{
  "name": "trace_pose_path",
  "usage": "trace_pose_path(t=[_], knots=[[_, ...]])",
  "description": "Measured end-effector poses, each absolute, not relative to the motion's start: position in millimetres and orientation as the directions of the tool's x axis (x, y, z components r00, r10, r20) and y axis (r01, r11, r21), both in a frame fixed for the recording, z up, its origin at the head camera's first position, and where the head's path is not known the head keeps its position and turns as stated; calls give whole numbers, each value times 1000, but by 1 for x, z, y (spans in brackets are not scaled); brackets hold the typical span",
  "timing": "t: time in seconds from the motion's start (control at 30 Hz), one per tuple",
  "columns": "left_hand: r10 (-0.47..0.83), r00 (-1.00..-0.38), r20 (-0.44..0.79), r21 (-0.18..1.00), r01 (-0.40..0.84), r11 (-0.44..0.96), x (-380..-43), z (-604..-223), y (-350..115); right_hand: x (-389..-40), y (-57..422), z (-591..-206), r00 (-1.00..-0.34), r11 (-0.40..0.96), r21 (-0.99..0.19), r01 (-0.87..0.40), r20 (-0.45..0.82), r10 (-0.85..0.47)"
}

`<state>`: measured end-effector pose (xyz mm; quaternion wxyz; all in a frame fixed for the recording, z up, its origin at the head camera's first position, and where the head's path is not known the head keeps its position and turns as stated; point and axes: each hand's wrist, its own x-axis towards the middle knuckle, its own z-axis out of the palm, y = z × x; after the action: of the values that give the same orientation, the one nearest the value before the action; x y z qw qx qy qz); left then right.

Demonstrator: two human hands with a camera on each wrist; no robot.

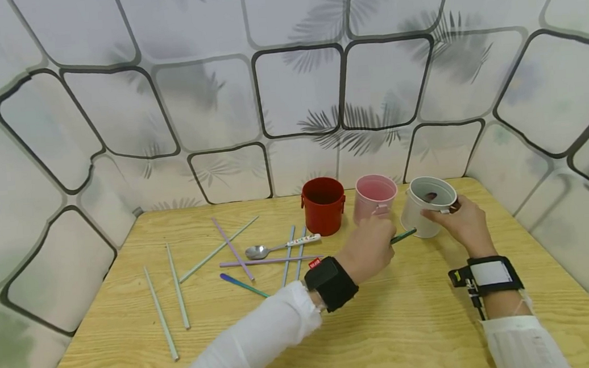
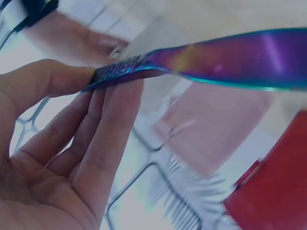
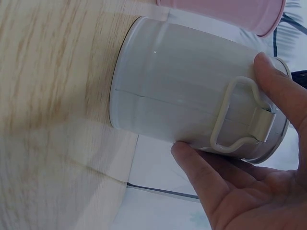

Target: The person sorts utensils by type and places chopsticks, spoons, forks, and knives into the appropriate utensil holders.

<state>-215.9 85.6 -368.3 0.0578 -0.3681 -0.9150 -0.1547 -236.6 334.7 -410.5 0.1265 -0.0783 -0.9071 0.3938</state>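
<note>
My left hand (image 1: 369, 248) pinches a shiny iridescent piece of cutlery (image 2: 230, 60) between thumb and fingers. A textured part lies at the fingertips and a broad smooth part reaches away; its kind cannot be told. In the head view, its dark green end (image 1: 403, 235) points toward a small white bucket (image 1: 420, 216). My right hand (image 1: 463, 223) holds that bucket at its right side, thumb near the rim and fingers spread along the wall. The bucket stands upright on the table, its loop handle (image 3: 223, 117) facing the right wrist camera. Something dark reddish (image 1: 431, 196) shows inside it.
A pink bucket (image 1: 369, 193) and a red bucket (image 1: 324, 213) stand left of the white one. Leftward lie a spoon (image 1: 258, 252) with a patterned handle, several pastel sticks (image 1: 161, 316), and a blue-green utensil (image 1: 242, 284) partly under my left sleeve. A patterned backdrop encloses the table.
</note>
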Motion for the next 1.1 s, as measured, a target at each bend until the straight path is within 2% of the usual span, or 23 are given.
trace_pose_path(t=[0.33, 0.63, 0.73, 0.83, 1.1], knots=[[586, -618, 524, 298, 778, 554, -209, -318, 74, -238, 336, -412, -955, 683, -729, 43, 171, 242], [460, -516, 723, 369, 850, 375, -219, -298, 69, -240, 337, -412, -958, 685, -727, 42, 166, 235], [406, -519, 752, 432, 854, 292, -225, -294, 70, -240, 337, -412, -956, 683, -729, 44, 168, 241], [350, -547, 760, 504, 837, 212, -231, -293, 72, -241, 338, -412, -953, 682, -730, 45, 173, 248], [203, -598, 776, 584, 801, 130, -248, -298, 75, -239, 336, -412, -953, 683, -729, 46, 174, 250]])
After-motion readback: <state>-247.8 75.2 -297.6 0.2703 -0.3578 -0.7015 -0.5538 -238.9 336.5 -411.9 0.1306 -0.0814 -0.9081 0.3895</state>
